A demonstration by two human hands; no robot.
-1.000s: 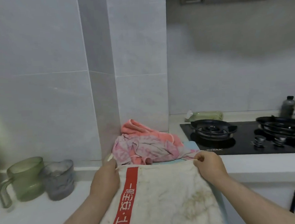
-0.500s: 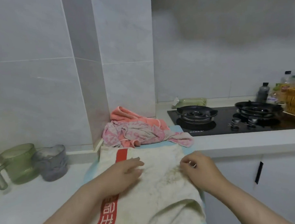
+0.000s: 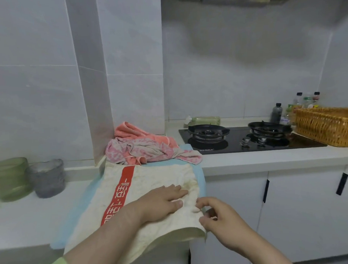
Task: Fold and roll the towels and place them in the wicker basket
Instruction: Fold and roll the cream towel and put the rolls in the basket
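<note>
White tiled kitchen, white counter (image 3: 23,222) along the wall. Far left I see a green cup (image 3: 10,179) and a grey cup (image 3: 47,178) side by side, touching or nearly so. Right of them a light blue towel (image 3: 73,216) lies flat on the counter, and a cream towel (image 3: 161,176) with a red lettered stripe is spread on top of it, its near end hanging over the counter edge. Behind it, against the wall corner, a crumpled heap of pink towels (image 3: 146,147) sits touching the cream towel's far edge.

My left hand (image 3: 160,204) lies flat on the cream towel, fingers straight, pressing it down, gripping nothing. My right hand (image 3: 225,223) is just beside it at the towel's right edge, thumb and fingers curled and pinching that edge.

Further right, a black gas hob (image 3: 239,141) with two burners, a green bottle (image 3: 205,121) lying behind it, and a few upright bottles (image 3: 276,112). Far right, the wicker basket (image 3: 324,131) stands on the counter past the hob, well apart from the towels; I can't see inside it.
</note>
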